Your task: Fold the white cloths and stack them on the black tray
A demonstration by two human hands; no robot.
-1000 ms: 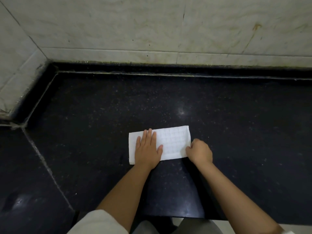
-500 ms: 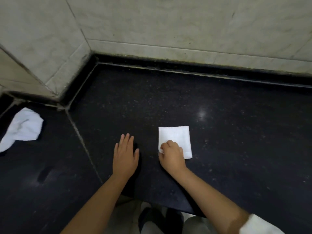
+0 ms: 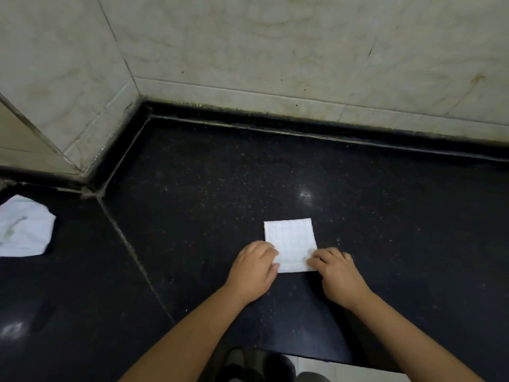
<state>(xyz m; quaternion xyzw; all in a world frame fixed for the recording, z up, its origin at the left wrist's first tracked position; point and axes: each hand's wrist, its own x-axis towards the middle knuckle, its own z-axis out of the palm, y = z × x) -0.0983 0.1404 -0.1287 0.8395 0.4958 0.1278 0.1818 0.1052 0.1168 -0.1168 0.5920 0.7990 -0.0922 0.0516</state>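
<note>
A folded white cloth (image 3: 289,242), a small square with a waffle weave, lies flat on the black stone counter (image 3: 206,194), in front of the person and well short of the tiled wall (image 3: 275,51). The left hand (image 3: 252,271) pinches its near left corner with curled fingers, and the right hand (image 3: 337,274) pinches the near right corner the same way. Far off to the left, a second white cloth (image 3: 23,227) lies crumpled on the counter at the picture's edge.
</note>
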